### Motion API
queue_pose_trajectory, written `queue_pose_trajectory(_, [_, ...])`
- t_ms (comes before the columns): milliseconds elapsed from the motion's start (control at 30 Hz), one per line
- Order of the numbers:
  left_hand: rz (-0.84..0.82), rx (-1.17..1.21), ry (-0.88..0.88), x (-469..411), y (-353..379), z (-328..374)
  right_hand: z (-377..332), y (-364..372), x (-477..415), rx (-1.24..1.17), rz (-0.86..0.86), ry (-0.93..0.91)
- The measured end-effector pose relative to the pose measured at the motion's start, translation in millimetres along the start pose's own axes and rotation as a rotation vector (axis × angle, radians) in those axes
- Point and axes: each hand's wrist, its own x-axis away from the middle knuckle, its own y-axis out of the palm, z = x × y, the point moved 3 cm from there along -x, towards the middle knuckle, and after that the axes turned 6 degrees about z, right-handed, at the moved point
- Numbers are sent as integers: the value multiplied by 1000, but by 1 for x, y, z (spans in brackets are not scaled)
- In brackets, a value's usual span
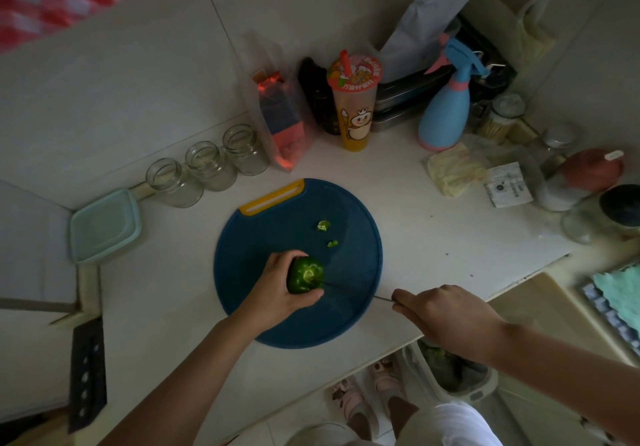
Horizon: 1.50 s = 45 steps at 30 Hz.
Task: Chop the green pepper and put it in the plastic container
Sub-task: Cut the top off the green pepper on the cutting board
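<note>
Under my left hand (277,289), on the round dark-blue plastic cutting board with a yellow handle slot (346,210), sits the glossy green pepper (306,274), with fingers and thumb curled round it. My right hand (443,310), out past the board's edge, is wrapped round the handle of a thin-bladed knife (382,298) whose tip meets the pepper just beside my left thumb. That thumb worries me: the rounded pepper could roll under pressure and steer the blade into it. Two small green scraps (323,226) lie beyond the pepper. The square plastic container with a pale green lid (104,225) sits well to the left of my left hand.
</note>
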Motion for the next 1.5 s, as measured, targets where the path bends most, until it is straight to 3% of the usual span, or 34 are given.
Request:
queue_pose_trajectory(367, [4, -111, 77, -5, 9, 8, -2, -5, 1, 199, -100, -10])
queue_pose_trajectory(733, [22, -183, 22, -12, 12, 12, -14, 3, 6, 144, -154, 81])
queue_pose_trajectory(967, [131, -140, -85, -13, 16, 18, -16, 13, 8, 92, -138, 134])
queue_pose_trajectory(1500, [301, -108, -114, -3, 27, 22, -13, 24, 10, 47, -94, 166])
